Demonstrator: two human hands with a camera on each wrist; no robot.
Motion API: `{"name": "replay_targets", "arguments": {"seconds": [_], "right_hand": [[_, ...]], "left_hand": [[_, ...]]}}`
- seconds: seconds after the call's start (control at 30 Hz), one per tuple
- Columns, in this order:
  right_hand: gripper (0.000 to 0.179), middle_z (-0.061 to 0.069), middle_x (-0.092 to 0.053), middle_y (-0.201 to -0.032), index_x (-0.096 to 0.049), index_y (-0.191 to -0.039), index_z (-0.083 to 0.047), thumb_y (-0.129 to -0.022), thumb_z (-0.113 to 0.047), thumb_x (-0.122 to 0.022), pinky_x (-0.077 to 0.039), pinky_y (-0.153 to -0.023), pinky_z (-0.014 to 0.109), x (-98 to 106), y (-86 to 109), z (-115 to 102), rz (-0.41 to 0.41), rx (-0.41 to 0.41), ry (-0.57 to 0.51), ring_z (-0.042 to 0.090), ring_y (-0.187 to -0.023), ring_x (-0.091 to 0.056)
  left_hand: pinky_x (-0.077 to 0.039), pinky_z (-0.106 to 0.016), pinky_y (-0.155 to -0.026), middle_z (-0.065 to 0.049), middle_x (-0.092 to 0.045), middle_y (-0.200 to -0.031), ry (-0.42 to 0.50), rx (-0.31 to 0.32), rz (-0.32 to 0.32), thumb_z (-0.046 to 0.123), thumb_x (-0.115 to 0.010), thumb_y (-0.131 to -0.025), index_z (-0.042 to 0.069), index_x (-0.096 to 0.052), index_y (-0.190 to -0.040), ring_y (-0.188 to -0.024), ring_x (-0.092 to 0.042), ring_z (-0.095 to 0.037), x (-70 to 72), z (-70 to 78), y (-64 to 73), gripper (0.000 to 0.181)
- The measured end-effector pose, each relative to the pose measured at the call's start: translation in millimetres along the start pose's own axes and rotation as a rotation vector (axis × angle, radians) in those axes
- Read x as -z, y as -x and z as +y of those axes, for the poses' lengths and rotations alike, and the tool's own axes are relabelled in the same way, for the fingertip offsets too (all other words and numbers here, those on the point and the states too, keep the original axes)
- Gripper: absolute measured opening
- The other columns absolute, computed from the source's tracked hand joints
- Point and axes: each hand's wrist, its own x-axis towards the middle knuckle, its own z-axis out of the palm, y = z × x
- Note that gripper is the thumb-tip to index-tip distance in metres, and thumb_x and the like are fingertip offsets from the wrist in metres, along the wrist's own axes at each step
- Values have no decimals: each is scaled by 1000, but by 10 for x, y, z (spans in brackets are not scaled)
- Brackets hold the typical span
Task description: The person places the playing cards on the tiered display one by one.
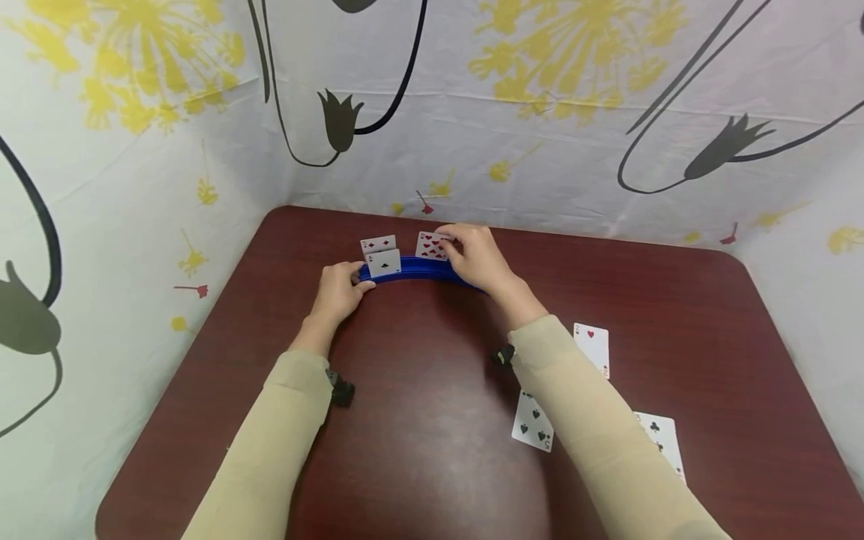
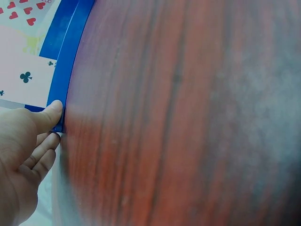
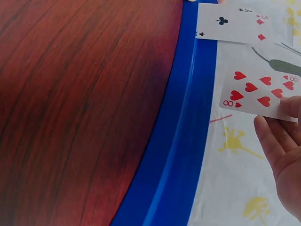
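A curved blue card holder [image 1: 421, 268] lies near the far side of the table. My left hand [image 1: 337, 291] grips its left end, thumb on the front edge in the left wrist view. Standing in the holder near that end are an ace of clubs [image 1: 385, 264] and, behind it, a five of diamonds [image 3: 261, 29], partly covered. My right hand [image 1: 481, 259] pinches an eight of hearts [image 3: 251, 88] by one end, between thumb and fingers. The card is face toward me, just behind the holder and to the right of the standing cards.
Face up at the right of the brown table [image 1: 412, 450] lie a two of hearts [image 1: 592, 346], a five of spades [image 1: 532, 426] and a clubs card [image 1: 664, 439]. My right sleeve [image 1: 594, 412] partly covers them. A patterned white cloth [image 1: 418, 60] hangs behind the table.
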Motion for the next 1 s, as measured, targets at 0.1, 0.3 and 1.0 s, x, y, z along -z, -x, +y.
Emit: {"name": "replay_targets", "arguments": {"seconds": [0.1,0.3,1.0], "right_hand": [[25,17,-71,-120,-72,-123,0,-100,-5,-63,-57,-88,42,-31,-10,-3,-2,-8,8,28,-102,-70],[23,16,-71,-118,-72,-121,-1,-100,-5,-63,-57,-87,41,-94,-34,13,6,-1,10,27,-101,-70],[42,18,-68,-101,-54,-147,-9,-106,-6,-52,-49,-81,42,-161,-100,34,-192,-60,65,29,-80,-60]], "left_hand": [[-56,-46,-89,-23,-68,-114,-3,0,0,18,-75,-94,-3,-60,-138,-100,-67,-32,-6,3,3,50],[-57,-46,-89,-22,-68,-114,7,-3,2,19,-75,-94,-2,-61,-138,-99,-67,-31,-1,-3,-1,51],[-56,-45,-90,-21,-68,-111,16,16,-2,19,-74,-95,-2,-61,-138,-99,-67,-30,3,-2,1,50]]}}
